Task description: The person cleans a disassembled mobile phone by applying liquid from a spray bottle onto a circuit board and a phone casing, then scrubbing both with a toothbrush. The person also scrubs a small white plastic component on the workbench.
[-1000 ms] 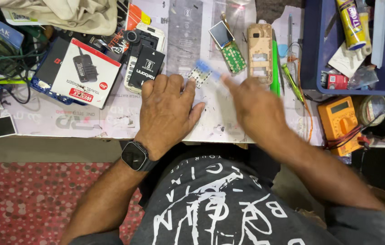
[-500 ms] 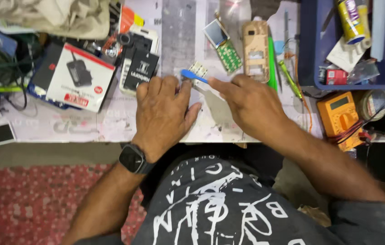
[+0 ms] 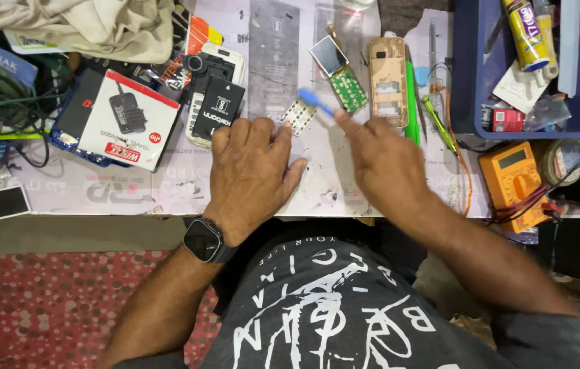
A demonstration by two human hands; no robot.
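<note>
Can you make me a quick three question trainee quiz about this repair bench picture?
1. True or false: the left hand lies flat on the table.
2. What does the right hand hold? A) blue brush B) pliers C) tape
3. What colour is the multimeter at the right?

Key: 1 true; 2 A; 3 orange.

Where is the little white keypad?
In the head view, the keypad lies mid-table, just beyond the left hand, under the blue brush.

Left hand [image 3: 249, 171] flat, right hand [image 3: 385, 160] pinching
</note>
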